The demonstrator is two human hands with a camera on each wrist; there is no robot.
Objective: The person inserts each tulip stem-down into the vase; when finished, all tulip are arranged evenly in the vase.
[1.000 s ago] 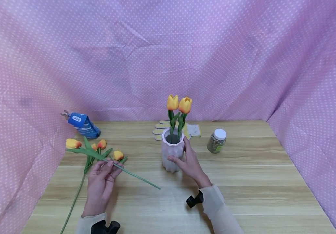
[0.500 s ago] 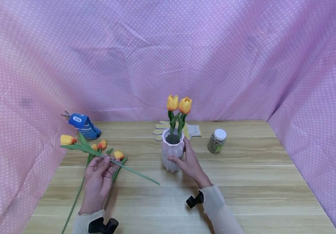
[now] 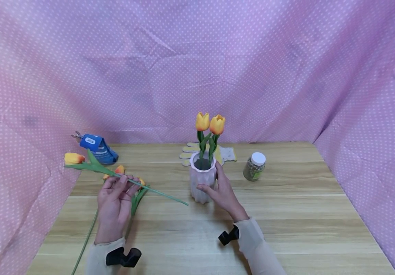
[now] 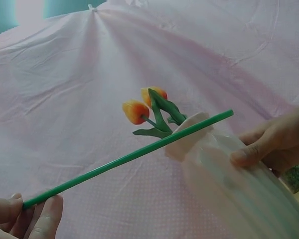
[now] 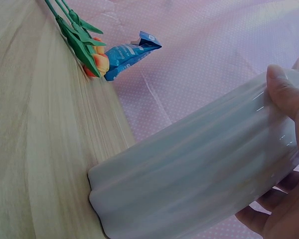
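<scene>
Left hand [image 3: 114, 208] pinches a tulip [image 3: 96, 167] below its leaves; so narrow a grip might let the stem [image 3: 163, 194] roll. Right hand [image 3: 224, 194], apart, clasps the vase [image 3: 200, 182], upright on the table [image 3: 304, 198]; slackening could let a knock tip it. Inside, two blooms [image 3: 202, 122] may snag leaves.

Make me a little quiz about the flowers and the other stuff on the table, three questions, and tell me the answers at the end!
1. How many tulips stick up out of the vase?
2. Which thing has a white lid?
A) the glove
B) the jar
C) the blue bag
3. True or false: the right hand is holding a flower.

Key:
1. Two.
2. B.
3. False. The right hand is holding the vase; the left hand is pinching a flower by its stem.
</scene>
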